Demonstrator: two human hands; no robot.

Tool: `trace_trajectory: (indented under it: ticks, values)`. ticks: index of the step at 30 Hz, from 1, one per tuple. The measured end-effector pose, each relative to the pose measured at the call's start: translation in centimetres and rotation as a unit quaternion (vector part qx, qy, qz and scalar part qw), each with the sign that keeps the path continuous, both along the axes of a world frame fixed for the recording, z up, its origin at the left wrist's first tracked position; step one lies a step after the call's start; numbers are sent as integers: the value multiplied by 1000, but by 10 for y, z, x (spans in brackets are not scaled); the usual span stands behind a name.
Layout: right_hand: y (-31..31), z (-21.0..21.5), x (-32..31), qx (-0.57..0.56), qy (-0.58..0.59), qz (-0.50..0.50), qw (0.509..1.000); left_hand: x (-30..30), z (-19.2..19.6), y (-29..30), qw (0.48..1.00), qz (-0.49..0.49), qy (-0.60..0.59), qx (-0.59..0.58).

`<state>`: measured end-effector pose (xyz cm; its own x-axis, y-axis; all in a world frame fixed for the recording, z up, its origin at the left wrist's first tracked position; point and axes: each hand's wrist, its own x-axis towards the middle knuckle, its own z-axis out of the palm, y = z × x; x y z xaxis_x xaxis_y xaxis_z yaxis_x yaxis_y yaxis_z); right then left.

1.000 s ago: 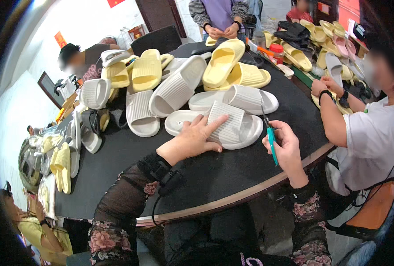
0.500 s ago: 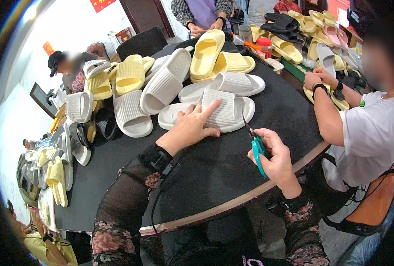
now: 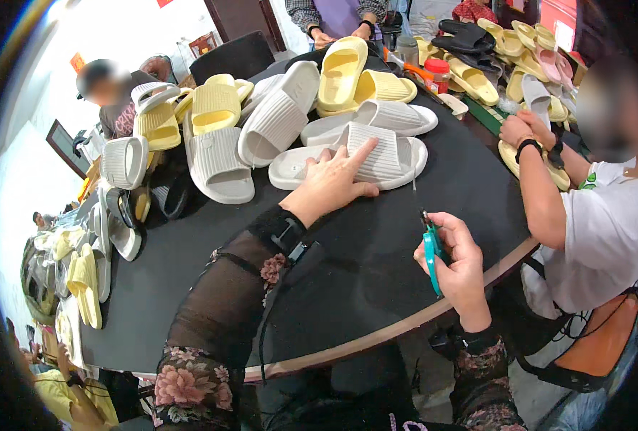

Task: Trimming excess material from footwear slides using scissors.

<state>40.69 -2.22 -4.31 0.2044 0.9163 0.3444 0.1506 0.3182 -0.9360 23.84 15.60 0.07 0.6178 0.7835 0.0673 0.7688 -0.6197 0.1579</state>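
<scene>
A pale grey slide slipper [image 3: 378,154] with a ribbed strap lies on the black table in front of me. My left hand [image 3: 333,183] rests on it with spread fingers, the index finger stretched across the strap and the thumb along the near side. My right hand [image 3: 459,262] holds small scissors [image 3: 433,257] by their teal handles. Their thin blades point away from me toward the slipper's toe; whether the tips touch it I cannot tell. Just behind lies another pale grey slipper [image 3: 408,116].
Yellow slippers [image 3: 343,72] and grey slippers [image 3: 281,118] are heaped across the table's far side. At the right, a co-worker's hands [image 3: 523,129] work over a yellow slipper [image 3: 513,159]. A red-lidded jar [image 3: 437,72] stands near another slipper pile. The wooden table edge [image 3: 376,336] curves before me.
The scissors have drawn slightly back from the slipper's toe toward the right. My left hand stays on the slipper. The whole view has shifted a little.
</scene>
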Motion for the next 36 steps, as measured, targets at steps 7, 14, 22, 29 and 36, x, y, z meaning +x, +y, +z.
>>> trace_trajectory:
  ticks: [7,14,22,29,36]
  values:
    - [-5,1,-3,0,24,5,1000,11,-12,14,999,-8,-41,28]
    - [-5,0,-11,-10,17,-7,1000,19,-14,23,996,34,-56,53]
    - [-2,-1,-13,6,-18,-14,1000,-9,-31,14,991,-15,-96,95]
    - [-1,-11,-5,12,-64,-5,998,-75,-22,-5,960,-55,-150,232]
    - [-3,-5,-9,12,-118,-35,992,-156,16,-8,909,83,-213,349]
